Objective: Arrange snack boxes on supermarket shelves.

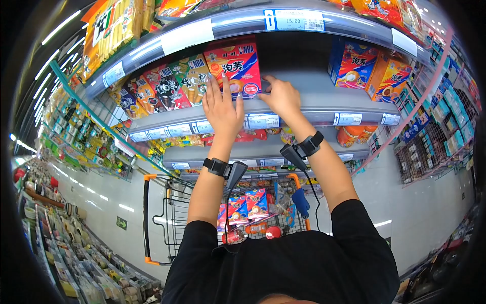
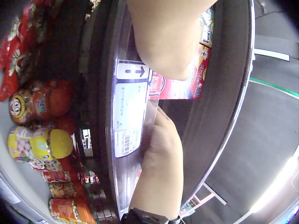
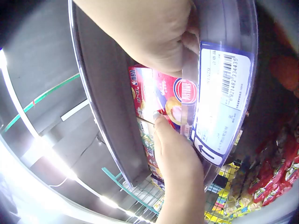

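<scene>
A red snack box (image 1: 232,63) with NBA lettering stands upright on the middle shelf, at the right end of a row of boxes. My left hand (image 1: 223,112) lies over its lower front with fingers straight, pointing up. Beside the box's lower right edge is my right hand (image 1: 283,96), thumb and fingertips at that side, fingers slightly bent. The left wrist view shows the red box (image 2: 198,86) partly behind my left hand (image 2: 166,42), with my right hand (image 2: 161,140) below. In the right wrist view, a left fingertip overlaps the red box (image 3: 152,95).
Green, black and orange snack boxes (image 1: 164,86) line the shelf to the left. Blue-red boxes (image 1: 352,63) and orange ones stand farther right. A price-tag rail (image 1: 260,121) runs along the shelf edge. Below me, a shopping cart (image 1: 147,218) holds blue-red boxes (image 1: 256,202) and bottles.
</scene>
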